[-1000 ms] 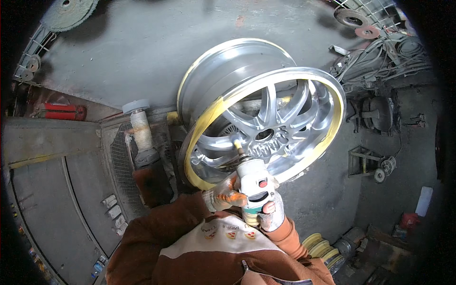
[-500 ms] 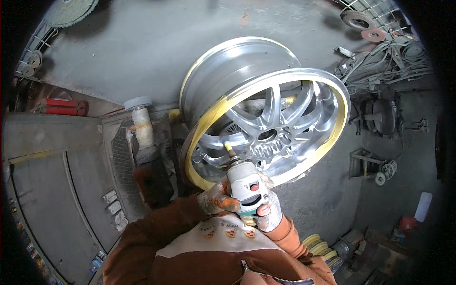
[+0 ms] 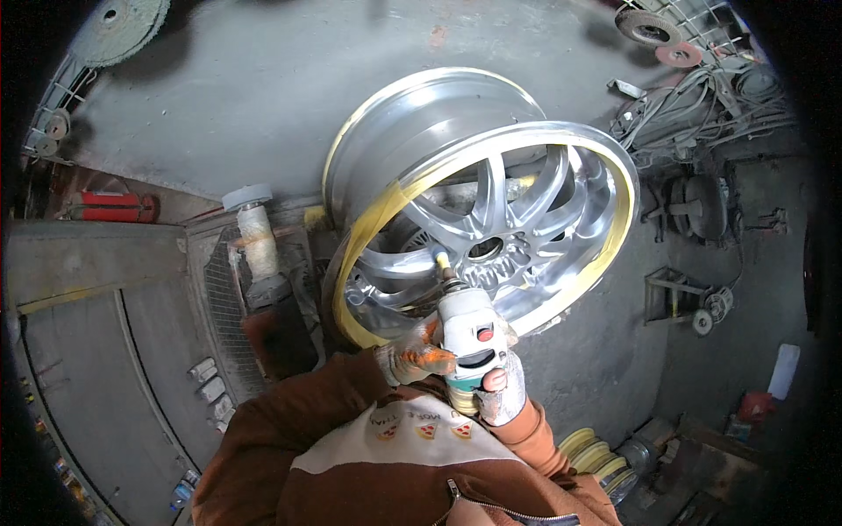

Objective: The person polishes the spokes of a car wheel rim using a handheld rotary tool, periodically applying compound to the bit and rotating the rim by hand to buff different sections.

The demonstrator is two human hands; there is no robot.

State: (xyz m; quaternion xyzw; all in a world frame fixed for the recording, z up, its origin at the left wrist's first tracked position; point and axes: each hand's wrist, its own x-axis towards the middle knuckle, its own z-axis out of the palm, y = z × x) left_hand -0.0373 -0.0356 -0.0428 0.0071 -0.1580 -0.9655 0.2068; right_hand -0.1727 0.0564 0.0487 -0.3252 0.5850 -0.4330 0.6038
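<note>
Left hand [image 3: 410,358] and right hand [image 3: 503,391] grip 1 power tool [image 3: 470,330], partly hiding the wheel [image 3: 493,209]; tangled cables [image 3: 704,111] upper right.

I see the left hand [image 3: 410,358], gloved and orange-stained, curled in a grip before the chest [image 3: 408,438]; its brown-sleeved left arm [image 3: 298,408] bends in from the lower left. I have the gloved right hand [image 3: 503,394] closed just beside it, slightly lower, one bare fingertip [image 3: 495,380] showing, its right arm [image 3: 533,438] angled upward.
</note>
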